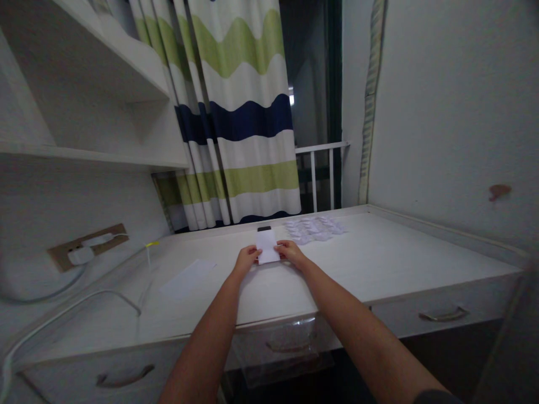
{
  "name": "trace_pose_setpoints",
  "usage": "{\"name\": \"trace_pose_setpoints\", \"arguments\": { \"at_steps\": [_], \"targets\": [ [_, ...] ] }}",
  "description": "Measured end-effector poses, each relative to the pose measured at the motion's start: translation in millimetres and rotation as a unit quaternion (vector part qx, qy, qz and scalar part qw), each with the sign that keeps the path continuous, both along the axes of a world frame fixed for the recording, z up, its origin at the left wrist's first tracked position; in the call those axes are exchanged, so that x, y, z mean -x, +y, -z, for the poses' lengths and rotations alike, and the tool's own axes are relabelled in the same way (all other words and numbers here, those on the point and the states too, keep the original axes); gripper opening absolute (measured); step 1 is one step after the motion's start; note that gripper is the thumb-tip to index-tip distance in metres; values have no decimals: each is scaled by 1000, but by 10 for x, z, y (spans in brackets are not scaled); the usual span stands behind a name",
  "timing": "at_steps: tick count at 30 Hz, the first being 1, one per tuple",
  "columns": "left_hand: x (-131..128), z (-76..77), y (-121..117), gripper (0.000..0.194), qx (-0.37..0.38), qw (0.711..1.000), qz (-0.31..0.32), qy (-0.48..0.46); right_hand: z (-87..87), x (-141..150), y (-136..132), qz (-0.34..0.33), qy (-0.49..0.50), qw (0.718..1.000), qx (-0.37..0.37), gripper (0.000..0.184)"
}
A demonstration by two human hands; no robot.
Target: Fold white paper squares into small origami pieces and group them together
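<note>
My left hand (pixel 245 260) pinches the left edge of a small white sheet of paper (pixel 267 245). On its opposite edge, my right hand (pixel 292 252) has thumb and fingers closed. The paper is held just over the desk, near the middle. A small dark object (pixel 264 228) shows past its far edge; what it is I cannot make out. Right of it, at the back, lies a cluster of several folded white paper pieces (pixel 314 229). Flat on the desk to the left are more white paper sheets (pixel 189 275).
The white desk (pixel 379 258) has drawers along its front, and a clear plastic bag (pixel 282 353) hangs at the middle one. A pale cable (pixel 84 300) and plugs (pixel 82 255) are at the left. A striped curtain (pixel 252 118) hangs behind, with shelves (pixel 92 157) upper left.
</note>
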State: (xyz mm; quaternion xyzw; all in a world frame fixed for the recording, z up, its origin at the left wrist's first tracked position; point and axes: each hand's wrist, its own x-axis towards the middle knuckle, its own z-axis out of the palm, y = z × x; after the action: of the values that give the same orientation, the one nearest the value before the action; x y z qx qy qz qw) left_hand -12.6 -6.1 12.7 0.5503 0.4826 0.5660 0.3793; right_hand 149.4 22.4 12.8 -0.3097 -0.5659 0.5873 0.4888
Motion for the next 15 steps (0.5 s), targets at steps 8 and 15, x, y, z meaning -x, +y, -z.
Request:
{"name": "trace_pose_setpoints", "arguments": {
  "at_steps": [8, 15],
  "targets": [
    [1, 6, 5, 30, -1, 1000, 4, -8, 31, -8, 26, -16, 0, 1000, -20, 17],
    [15, 14, 24, 30, -11, 1000, 6, -7, 47, -3, 43, -9, 0, 1000, -4, 17]
  ]
}}
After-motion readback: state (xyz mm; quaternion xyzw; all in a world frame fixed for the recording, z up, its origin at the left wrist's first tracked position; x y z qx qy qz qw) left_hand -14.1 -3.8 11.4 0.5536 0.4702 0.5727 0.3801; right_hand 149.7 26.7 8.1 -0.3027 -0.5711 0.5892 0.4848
